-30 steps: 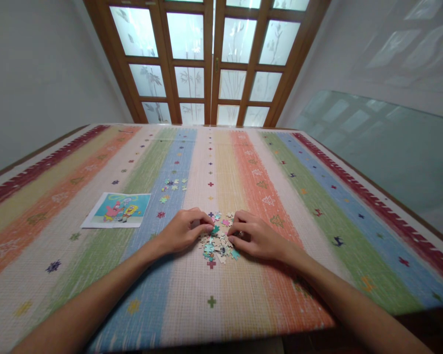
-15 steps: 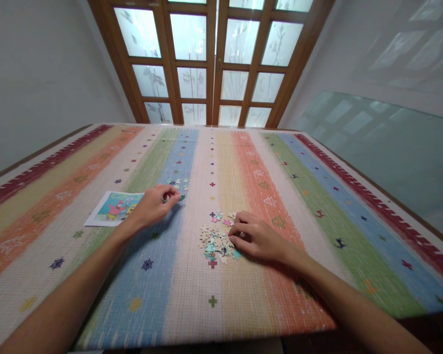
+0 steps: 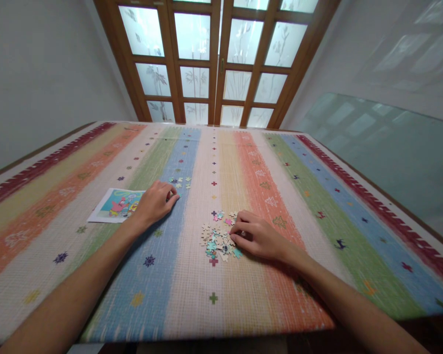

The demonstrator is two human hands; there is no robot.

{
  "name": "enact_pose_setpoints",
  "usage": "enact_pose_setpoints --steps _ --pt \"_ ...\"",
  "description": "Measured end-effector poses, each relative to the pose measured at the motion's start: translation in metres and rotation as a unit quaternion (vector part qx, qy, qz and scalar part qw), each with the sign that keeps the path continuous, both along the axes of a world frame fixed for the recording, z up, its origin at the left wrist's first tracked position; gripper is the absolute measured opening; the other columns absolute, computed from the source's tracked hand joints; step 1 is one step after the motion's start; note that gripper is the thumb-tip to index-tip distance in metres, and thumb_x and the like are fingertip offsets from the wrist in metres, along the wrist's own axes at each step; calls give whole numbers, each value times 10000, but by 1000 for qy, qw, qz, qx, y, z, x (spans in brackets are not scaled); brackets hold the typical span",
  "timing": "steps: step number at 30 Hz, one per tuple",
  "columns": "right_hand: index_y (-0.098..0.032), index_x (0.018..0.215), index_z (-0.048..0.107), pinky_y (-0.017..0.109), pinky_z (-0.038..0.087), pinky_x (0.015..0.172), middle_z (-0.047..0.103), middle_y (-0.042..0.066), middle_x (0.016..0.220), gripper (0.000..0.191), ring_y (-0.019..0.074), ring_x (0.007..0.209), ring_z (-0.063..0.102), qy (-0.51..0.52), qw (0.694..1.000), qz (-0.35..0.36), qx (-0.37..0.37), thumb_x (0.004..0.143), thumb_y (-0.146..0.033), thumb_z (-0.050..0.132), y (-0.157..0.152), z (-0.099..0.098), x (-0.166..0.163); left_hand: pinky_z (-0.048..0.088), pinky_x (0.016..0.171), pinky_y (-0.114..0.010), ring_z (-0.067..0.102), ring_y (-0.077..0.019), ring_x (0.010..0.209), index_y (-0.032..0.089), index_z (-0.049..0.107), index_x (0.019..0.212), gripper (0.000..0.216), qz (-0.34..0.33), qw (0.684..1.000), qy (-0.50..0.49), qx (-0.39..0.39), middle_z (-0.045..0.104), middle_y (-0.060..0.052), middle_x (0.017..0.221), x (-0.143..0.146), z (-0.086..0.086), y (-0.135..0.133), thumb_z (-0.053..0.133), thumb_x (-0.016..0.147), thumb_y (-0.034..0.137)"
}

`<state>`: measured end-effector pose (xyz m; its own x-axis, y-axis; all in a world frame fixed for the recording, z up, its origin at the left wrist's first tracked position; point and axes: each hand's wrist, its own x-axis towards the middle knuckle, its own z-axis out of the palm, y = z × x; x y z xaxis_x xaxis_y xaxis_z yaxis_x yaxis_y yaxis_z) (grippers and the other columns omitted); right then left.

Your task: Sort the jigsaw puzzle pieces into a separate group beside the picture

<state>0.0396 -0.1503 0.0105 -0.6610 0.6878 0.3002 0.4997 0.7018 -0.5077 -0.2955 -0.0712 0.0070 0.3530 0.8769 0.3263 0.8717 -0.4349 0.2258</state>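
Observation:
Beside a small group of laid-out puzzle pieces (image 3: 180,182), my left hand (image 3: 155,202) rests low over the blue stripe, thumb and fingers pinched. A bit of a teal puzzle piece (image 3: 178,195) shows at its fingertips. My right hand (image 3: 259,236) is curled at the right edge of a loose pile of puzzle pieces (image 3: 216,241), its fingertips touching the pile. What those fingers hold, if anything, is hidden. Many pieces in the pile show plain beige backs, others teal or pink faces. Partly behind my left wrist lies a cartoon picture card (image 3: 116,205).
A striped, patterned tablecloth (image 3: 192,290) covers the wide table. Wooden doors with frosted panes (image 3: 195,81) stand beyond its far edge. A pale glass panel (image 3: 376,142) leans by the right wall.
My left hand has lowered and drawn back slightly, and less of its piece shows. My right hand stays at the pile. The whole view has shifted slightly.

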Motion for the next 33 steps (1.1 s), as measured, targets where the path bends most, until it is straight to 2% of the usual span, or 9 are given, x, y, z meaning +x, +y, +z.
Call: enact_pose_setpoints --steps 9,18,22,26,30,33 --pt "-181 863 710 325 445 707 587 62 826 194 179 776 555 1 1000 -13 5 959 -214 544 1 5 3 461 827 -399 553 -262 852 201 626 840 210 -12 1000 19 6 629 -68 768 2 -4 1 489 963 300" --pt "-186 1077 723 338 485 745 591 81 904 203 195 831 563 9 1000 10 5 992 -245 549 -5 2 -3 475 839 -409 573 -271 868 204 643 894 218 -10 999 -18 27 637 -73 792 3 -3 0 475 983 311" --pt "-199 1078 719 354 496 789 589 94 969 188 205 889 568 6 1000 26 12 994 -261 562 -5 4 -4 481 873 -442 580 -280 910 187 648 933 230 -23 998 -37 46 664 -102 889 11 1 -5 451 998 286" --pt "-183 1012 729 351 487 780 580 92 948 181 204 882 571 12 1000 17 21 990 -245 561 -4 8 -2 483 906 -436 582 -253 954 190 646 1017 198 -84 993 -60 49 660 -89 973 30 8 -21 457 1000 246" --pt "-177 992 729 342 477 772 581 81 927 194 194 870 564 17 999 12 31 993 -250 549 -3 8 -1 492 877 -393 584 -227 952 196 658 1078 181 -203 975 -87 -6 642 -72 984 57 13 -46 526 994 287" --pt "-184 992 729 343 472 771 580 77 920 199 193 863 559 12 999 10 35 993 -257 544 -3 6 -1 495 844 -384 574 -232 951 197 667 1112 202 -257 962 -84 -42 631 -85 993 73 11 -60 536 991 292"
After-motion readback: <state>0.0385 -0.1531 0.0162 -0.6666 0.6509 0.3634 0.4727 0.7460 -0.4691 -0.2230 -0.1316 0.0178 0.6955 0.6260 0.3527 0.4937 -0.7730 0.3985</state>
